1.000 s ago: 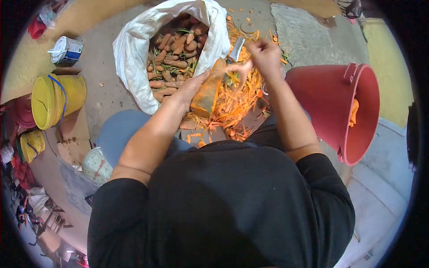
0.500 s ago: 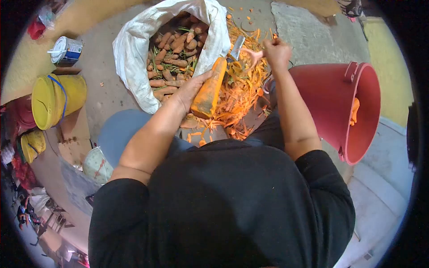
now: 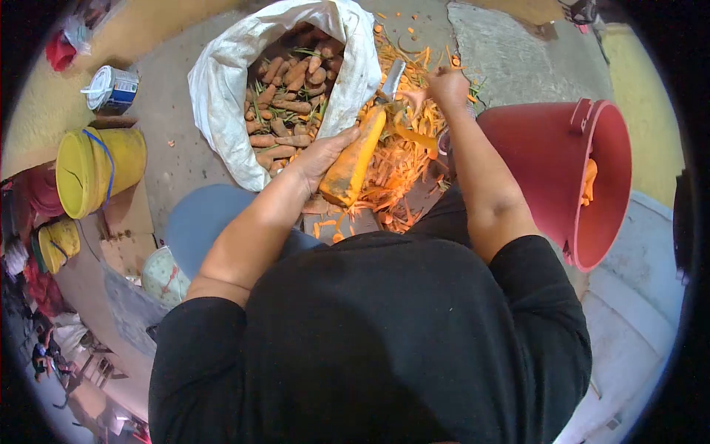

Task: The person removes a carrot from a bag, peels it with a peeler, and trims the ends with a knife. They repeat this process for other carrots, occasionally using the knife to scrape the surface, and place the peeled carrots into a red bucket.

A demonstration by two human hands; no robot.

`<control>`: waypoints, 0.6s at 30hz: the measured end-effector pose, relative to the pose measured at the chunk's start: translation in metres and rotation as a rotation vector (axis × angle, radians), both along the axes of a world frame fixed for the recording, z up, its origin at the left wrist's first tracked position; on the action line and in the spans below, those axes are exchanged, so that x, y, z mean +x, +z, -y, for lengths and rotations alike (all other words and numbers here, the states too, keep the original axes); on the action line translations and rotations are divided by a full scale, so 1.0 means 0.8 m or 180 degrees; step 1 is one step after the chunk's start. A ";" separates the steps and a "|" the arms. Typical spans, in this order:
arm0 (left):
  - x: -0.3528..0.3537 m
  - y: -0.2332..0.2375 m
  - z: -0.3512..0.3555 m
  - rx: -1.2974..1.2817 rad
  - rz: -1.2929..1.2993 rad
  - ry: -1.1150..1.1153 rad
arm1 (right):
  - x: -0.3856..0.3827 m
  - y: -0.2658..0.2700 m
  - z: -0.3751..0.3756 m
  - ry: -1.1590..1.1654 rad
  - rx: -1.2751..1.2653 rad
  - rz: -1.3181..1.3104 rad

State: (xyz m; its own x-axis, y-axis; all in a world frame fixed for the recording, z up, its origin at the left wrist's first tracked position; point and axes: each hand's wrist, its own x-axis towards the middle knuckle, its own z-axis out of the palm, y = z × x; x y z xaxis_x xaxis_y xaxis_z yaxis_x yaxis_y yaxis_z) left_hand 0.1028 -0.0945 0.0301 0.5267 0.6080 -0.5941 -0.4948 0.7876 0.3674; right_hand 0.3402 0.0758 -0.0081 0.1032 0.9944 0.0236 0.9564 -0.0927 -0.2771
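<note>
My left hand [image 3: 325, 157] is closed around a large, thick carrot [image 3: 356, 161]. Bright orange flesh shows along its upper side, while brown, dirty skin remains at the near end. My right hand [image 3: 448, 87] grips a pinkish peeler [image 3: 416, 98], its head close to the far end of the carrot. A curled orange strip [image 3: 416, 136] hangs below the peeler. Just beyond the carrot's tip is a shiny metal blade [image 3: 394, 77]. Beneath both hands spreads a heap of orange peelings [image 3: 396, 177].
A white sack [image 3: 222, 103] of unpeeled carrots [image 3: 292, 105] stands open at the left of the peelings. On the right a red bucket [image 3: 532, 163] lies tipped, with orange pieces inside. Yellow buckets [image 3: 122, 159] and a small white-and-blue pail [image 3: 111, 87] are at far left.
My right hand has shifted slightly left and away from me with the peeler. The carrot has moved a little right and toward me, and a long strip now curls beside it.
</note>
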 end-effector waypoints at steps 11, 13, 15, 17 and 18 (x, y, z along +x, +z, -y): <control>0.004 0.050 -0.010 -0.0236 -0.0392 -0.0004 | -0.110 0.110 0.120 0.1348 -0.0017 -0.1901; 0.001 0.012 -0.005 0.0024 0.0293 -0.0031 | -0.104 0.084 0.084 0.0791 -0.0150 -0.1631; 0.004 0.004 0.001 -0.0072 0.0161 -0.0059 | -0.065 0.049 0.030 0.0160 -0.0050 -0.0906; 0.009 0.031 0.001 -0.0127 -0.0091 0.0054 | -0.010 0.013 -0.006 -0.0213 0.0149 -0.0246; 0.006 0.035 -0.002 -0.0097 -0.0122 0.0081 | -0.002 0.019 -0.007 -0.0327 0.0310 -0.0029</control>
State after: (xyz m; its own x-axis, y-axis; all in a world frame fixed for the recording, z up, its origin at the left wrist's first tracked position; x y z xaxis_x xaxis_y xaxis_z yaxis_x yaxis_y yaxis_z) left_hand 0.1080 -0.0931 0.0580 0.4879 0.6023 -0.6319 -0.5007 0.7860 0.3625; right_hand 0.3385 0.0816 0.0072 0.2050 0.9716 0.1181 0.9406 -0.1623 -0.2981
